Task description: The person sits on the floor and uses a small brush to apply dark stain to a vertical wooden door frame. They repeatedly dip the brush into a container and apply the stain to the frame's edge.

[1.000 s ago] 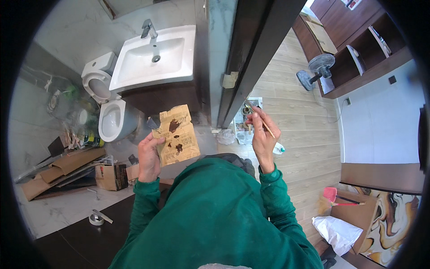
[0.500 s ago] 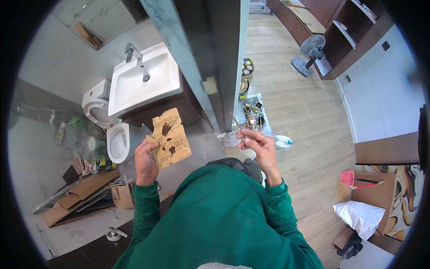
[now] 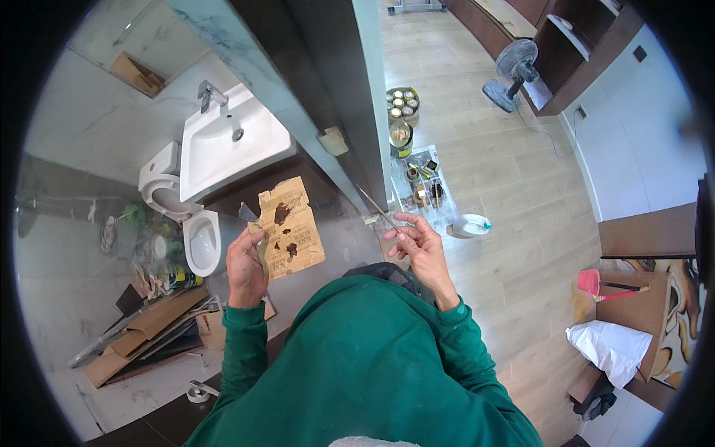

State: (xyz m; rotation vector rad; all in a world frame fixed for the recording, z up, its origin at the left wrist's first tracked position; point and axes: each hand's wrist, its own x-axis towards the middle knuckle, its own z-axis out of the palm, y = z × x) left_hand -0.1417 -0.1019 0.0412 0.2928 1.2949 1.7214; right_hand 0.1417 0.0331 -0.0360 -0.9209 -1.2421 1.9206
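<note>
My left hand [image 3: 246, 270] grips a torn piece of tan cardboard [image 3: 302, 249] by its left edge, the thumb on top. Dark brown smears of paint or paste sit on the cardboard's face. A small grey flat piece [image 3: 247, 212], perhaps a blade, sticks out beyond the left fingers; its other end is hidden. Between the thumb and fingers of my right hand [image 3: 424, 249] is a thin stick-like tool [image 3: 377, 208], slanting up and left toward the dark door frame [image 3: 316, 97]. Its tip is too small to make out, so I cannot tell its kind.
A white washbasin [image 3: 223, 145] and toilet [image 3: 164, 190] are on the left. Beyond my right hand lie a plastic sheet with brushes [image 3: 423, 192], cans [image 3: 403, 104] and a white jug [image 3: 471, 226]. A fan [image 3: 514, 71] stands farther off. Cardboard scraps [image 3: 149, 328] lean at left.
My right hand has shifted slightly left, and the thin tool now shows longer against the door frame. The view has turned a little, revealing more cans. The left hand still holds the cardboard.
</note>
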